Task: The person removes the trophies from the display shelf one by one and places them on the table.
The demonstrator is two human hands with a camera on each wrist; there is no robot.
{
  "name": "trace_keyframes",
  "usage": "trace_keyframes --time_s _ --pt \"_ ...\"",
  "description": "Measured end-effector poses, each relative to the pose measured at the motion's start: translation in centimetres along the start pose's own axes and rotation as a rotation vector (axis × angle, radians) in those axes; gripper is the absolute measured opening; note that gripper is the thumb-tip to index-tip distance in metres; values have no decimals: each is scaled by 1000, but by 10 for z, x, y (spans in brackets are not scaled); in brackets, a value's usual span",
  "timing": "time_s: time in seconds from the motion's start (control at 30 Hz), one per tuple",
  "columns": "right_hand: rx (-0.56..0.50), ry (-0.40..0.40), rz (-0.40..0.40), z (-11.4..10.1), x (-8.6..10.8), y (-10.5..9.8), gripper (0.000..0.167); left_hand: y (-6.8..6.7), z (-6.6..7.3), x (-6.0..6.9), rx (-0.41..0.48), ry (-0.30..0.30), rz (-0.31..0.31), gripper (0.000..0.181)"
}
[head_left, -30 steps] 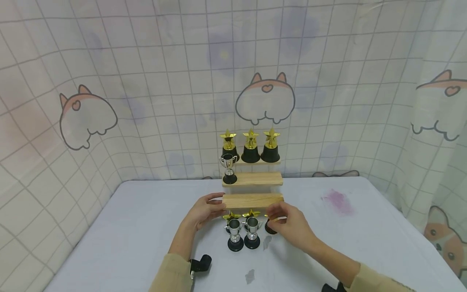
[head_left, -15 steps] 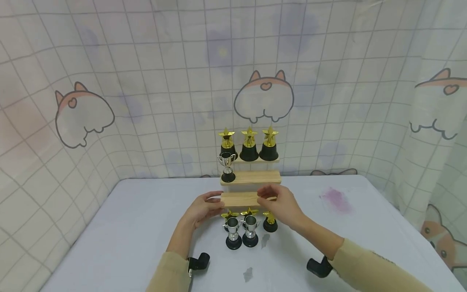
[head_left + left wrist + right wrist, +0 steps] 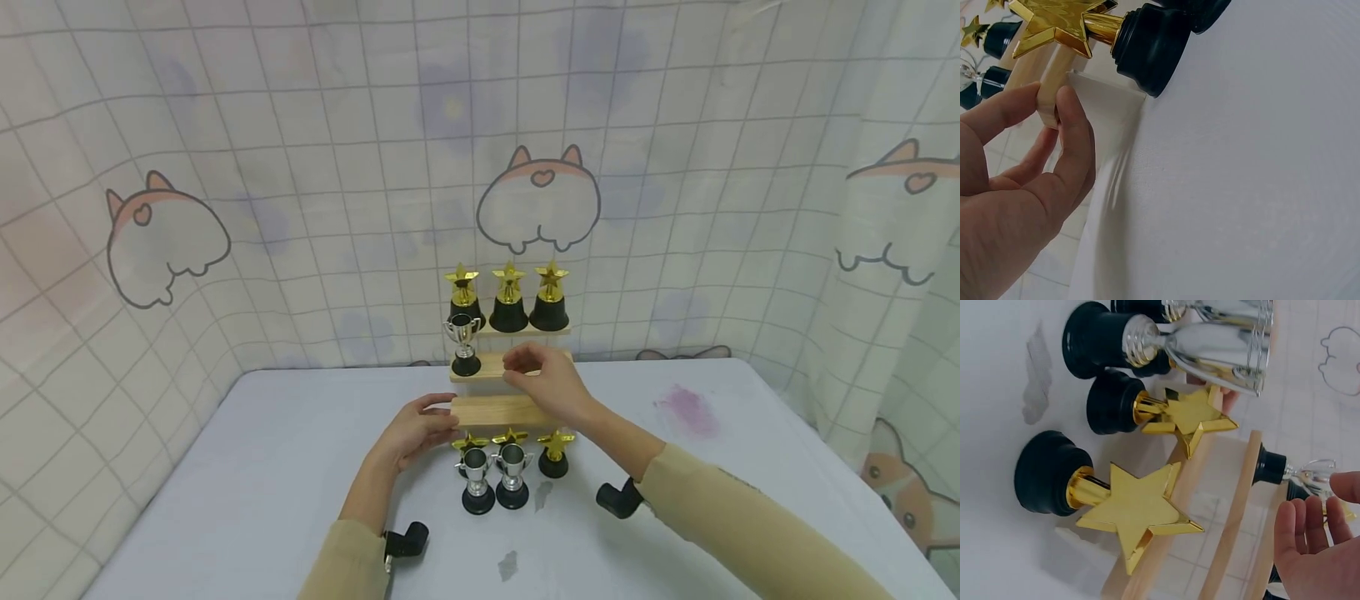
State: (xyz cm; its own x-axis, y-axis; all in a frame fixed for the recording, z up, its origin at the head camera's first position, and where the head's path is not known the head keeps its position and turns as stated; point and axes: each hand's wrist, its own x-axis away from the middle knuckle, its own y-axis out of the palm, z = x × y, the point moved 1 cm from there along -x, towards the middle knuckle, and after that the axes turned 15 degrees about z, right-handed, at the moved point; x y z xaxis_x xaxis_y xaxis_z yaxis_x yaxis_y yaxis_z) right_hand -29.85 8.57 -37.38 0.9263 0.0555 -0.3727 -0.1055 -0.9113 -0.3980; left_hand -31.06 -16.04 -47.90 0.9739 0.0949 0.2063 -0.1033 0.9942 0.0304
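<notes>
Fingers of the left hand pinch the left end of the lowest plank; my left wrist feed shows digits on both faces of the wood. Right hand is over the middle plank, fingers loosely bent and side by side, thumb apart from their tips. I can't tell whether it touches the wood. Near it, a silver cup stands upright on its black base at the left end of that same plank, apart from the hand in my head feed. Top plank carries three gold star trophies in a row; the leftmost is partly behind the silver cup. On the white table I count five more, all upright, in front of the lowest plank. Two are silver: front left cup and front right cup, side by side. Two gold stars sit just behind them, partly hidden. Third star stands to their right, in full view. Backdrop is gridded cloth with cartoon animals.
</notes>
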Motion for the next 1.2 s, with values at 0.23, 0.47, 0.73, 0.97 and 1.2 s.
trace_keyframes --time_s 0.23,0.47,0.73,0.97,1.2 --pt "-17 35 -26 1 -18 11 23 3 0 -2 -3 -16 15 55" --pt "-20 51 -5 5 -30 24 28 4 1 -1 -11 -12 1 53" --pt "-2 82 -20 9 -41 40 32 2 0 -3 -7 1 -29 54" --pt "23 112 -1 5 -44 51 33 1 1 -2 -12 0 -40 53" --pt "20 97 17 8 -47 57 30 1 1 -3 -12 4 -56 53"
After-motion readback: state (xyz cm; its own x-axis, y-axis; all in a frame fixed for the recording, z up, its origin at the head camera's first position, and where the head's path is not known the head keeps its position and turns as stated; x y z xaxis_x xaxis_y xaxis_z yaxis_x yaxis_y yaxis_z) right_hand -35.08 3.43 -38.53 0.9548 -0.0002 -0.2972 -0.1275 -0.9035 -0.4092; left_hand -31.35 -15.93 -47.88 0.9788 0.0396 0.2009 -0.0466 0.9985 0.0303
